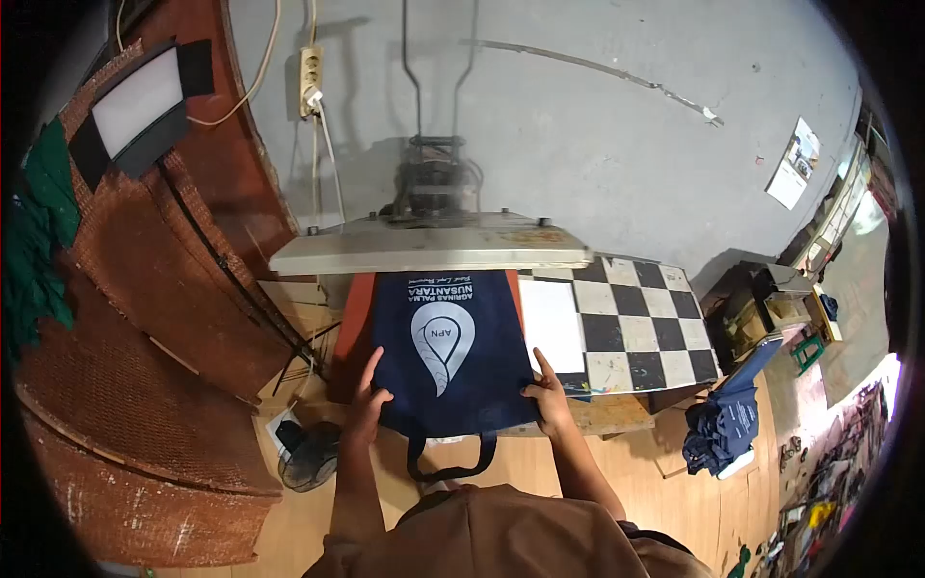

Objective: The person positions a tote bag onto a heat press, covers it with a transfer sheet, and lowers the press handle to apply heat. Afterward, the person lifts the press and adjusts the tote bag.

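A navy blue tote bag (395, 385) lies on the orange-red lower bed of a heat press (434, 249), its far part under the raised upper plate. Its white drop-shaped print and lettering appear upside down to me. Both handles hang toward my body, over the near edge. My left hand (364, 403) grips the bag's left side, thumb on top and index finger stretched along the edge. On the opposite side, my right hand (551, 400) holds the right edge in the same way. The other fingers are partly hidden beneath the fabric.
Right of the press, a white sheet (552, 328) lies on a checkered table (636, 332). Farther right is a pile of dark blue bags (721, 429). A fan (310, 455) stands low at left, near a lamp (140, 101) on a stand. A power strip (309, 77) hangs on the wall.
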The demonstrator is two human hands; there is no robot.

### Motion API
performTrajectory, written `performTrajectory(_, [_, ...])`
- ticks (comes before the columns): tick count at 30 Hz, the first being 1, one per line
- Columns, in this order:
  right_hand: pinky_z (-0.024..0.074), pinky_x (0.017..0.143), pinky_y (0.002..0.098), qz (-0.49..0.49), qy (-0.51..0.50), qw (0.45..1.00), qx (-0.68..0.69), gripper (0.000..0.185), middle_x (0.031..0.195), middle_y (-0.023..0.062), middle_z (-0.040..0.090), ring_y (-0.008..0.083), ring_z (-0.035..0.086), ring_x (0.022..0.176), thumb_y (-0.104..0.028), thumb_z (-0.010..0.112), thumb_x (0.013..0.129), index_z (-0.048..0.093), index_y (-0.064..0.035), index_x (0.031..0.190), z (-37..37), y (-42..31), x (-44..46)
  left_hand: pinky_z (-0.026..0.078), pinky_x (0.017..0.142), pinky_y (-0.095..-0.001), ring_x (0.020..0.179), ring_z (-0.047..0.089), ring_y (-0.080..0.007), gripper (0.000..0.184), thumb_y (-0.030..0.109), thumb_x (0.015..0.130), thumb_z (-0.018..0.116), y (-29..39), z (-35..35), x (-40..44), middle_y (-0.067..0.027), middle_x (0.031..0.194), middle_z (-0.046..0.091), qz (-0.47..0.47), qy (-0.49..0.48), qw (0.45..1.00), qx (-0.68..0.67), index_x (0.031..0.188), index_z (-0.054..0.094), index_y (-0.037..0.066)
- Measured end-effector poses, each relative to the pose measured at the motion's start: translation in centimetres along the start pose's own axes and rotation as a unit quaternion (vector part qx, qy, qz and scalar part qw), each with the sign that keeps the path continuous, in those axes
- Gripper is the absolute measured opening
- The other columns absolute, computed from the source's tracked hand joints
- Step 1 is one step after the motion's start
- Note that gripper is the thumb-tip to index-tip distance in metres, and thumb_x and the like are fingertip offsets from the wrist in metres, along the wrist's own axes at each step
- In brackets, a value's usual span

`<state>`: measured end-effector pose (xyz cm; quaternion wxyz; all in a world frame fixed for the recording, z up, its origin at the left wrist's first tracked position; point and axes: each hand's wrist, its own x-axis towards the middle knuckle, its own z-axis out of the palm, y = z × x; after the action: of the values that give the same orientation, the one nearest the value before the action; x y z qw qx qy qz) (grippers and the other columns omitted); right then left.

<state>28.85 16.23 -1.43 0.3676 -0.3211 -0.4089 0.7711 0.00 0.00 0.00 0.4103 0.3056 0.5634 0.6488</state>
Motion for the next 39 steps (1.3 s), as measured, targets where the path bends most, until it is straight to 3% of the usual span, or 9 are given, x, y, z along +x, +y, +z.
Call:
performTrajectory(2, [0.0507, 0.088, 0.0277, -0.027, 0.019, 0.996, -0.081, 0.09, 0.128, 0.0151, 0.062, 0.0191, 0.064, 0.105, 0.022, 0.044, 0.07, 0.029, -0.0081, 0.153, -1.5, -1.0, -0.6, 0.042, 0.075, -0.0196, 0.078, 0.046, -0.0063, 0.08, 0.001, 0.076, 0.05, -2.1, 1.0, 0.4, 0.0004, 0.12, 0.056, -0.021, -0.06, 0.996, -0.055, 0.153, 0.036, 0.018])
performTrajectory(9, [0.0443, 0.095, 0.0241, -0.091, 0.077, 0.968, -0.219, 0.08, 0.135, 0.0123, 0.056, 0.0172, 0.058, 0.116, 0.024, 0.042, 0.071, 0.046, -0.006, 0.145, -14.6, -5.3, -7.1, 0.042, 0.075, -0.0188, 0.084, 0.051, -0.0041, 0.077, -0.008, 0.076, 0.044, -6.1, 15.7, -1.8, 0.0024, 0.12, 0.058, 0.022, -0.109, 0.993, 0.037, 0.15, 0.04, 0.013])
performTrajectory(12, [0.039, 0.104, 0.0278, -0.137, 0.125, 0.944, -0.274, 0.078, 0.136, 0.0161, 0.056, 0.0219, 0.053, 0.124, 0.022, 0.044, 0.071, 0.047, -0.0051, 0.144, -20.0, -7.2, -9.4, 0.044, 0.069, -0.0204, 0.082, 0.051, -0.005, 0.077, -0.008, 0.078, 0.047, -8.5, 21.9, -2.0, -0.0024, 0.155, 0.036, 0.04, -0.125, 0.991, 0.034, 0.151, 0.036, 0.011])
performTrajectory(15, [0.0372, 0.107, 0.0299, -0.145, 0.157, 0.929, -0.3, 0.077, 0.138, 0.0184, 0.054, 0.0251, 0.05, 0.131, 0.022, 0.044, 0.07, 0.047, -0.0029, 0.143, -25.0, -9.0, -11.3, 0.045, 0.069, -0.0204, 0.082, 0.049, -0.0047, 0.077, -0.008, 0.077, 0.048, -9.8, 27.1, -2.3, -0.0021, 0.155, 0.035, 0.011, -0.148, 0.987, 0.064, 0.151, 0.036, 0.01])
performTrajectory(16, [0.0366, 0.109, 0.0313, -0.128, 0.16, 0.936, -0.284, 0.076, 0.14, 0.0189, 0.053, 0.0258, 0.05, 0.131, 0.022, 0.045, 0.07, 0.048, -0.0023, 0.142, -26.1, -10.0, -12.2, 0.042, 0.067, -0.0195, 0.076, 0.048, -0.0047, 0.077, -0.008, 0.077, 0.045, -10.1, 29.3, -2.8, 0.0014, 0.124, 0.057, 0.058, -0.133, 0.987, 0.071, 0.151, 0.039, 0.014])
performTrajectory(20, [0.0348, 0.111, 0.0322, -0.13, 0.187, 0.914, -0.336, 0.076, 0.141, 0.0193, 0.051, 0.0253, 0.048, 0.133, 0.021, 0.045, 0.07, 0.048, -0.0036, 0.142, -29.9, -12.9, -14.4, 0.042, 0.066, -0.0196, 0.072, 0.045, -0.0047, 0.078, -0.009, 0.076, 0.046, -11.8, 35.1, -3.4, -0.0007, 0.133, 0.055, 0.13, -0.109, 0.971, 0.17, 0.151, 0.038, 0.013])
performTrajectory(25, [0.0379, 0.109, 0.0322, -0.171, 0.187, 0.884, -0.392, 0.073, 0.138, 0.0194, 0.054, 0.0267, 0.051, 0.13, 0.019, 0.047, 0.072, 0.048, -0.0032, 0.141, -34.8, -13.7, -14.6, 0.044, 0.091, -0.0234, 0.122, 0.05, -0.014, 0.069, -0.004, 0.082, 0.054, -14.0, 39.7, -4.0, -0.0091, 0.148, 0.046, 0.154, -0.142, 0.958, 0.196, 0.148, 0.041, 0.011])
performTrajectory(27, [0.0366, 0.108, 0.03, -0.154, 0.196, 0.881, -0.402, 0.075, 0.139, 0.019, 0.054, 0.0262, 0.051, 0.129, 0.02, 0.048, 0.07, 0.049, -0.0032, 0.141, -36.6, -13.9, -13.6, 0.036, 0.108, -0.0325, 0.138, 0.041, -0.0288, 0.066, 0.001, 0.083, 0.057, -13.6, 40.7, -3.8, -0.0175, 0.149, 0.042, 0.09, -0.181, 0.952, 0.23, 0.146, 0.041, 0.008])
performTrajectory(39, [0.041, 0.106, 0.0318, -0.134, 0.216, 0.871, -0.421, 0.069, 0.133, 0.0218, 0.058, 0.0288, 0.056, 0.125, 0.011, 0.053, 0.07, 0.053, -0.0022, 0.137, -47.7, -14.0, -5.9, 0.035, 0.111, -0.0355, 0.136, 0.043, -0.0315, 0.057, 0.01, 0.087, 0.064, -19.1, 48.0, 4.4, -0.0198, 0.145, 0.046, 0.043, -0.194, 0.941, 0.274, 0.14, 0.048, 0.004])
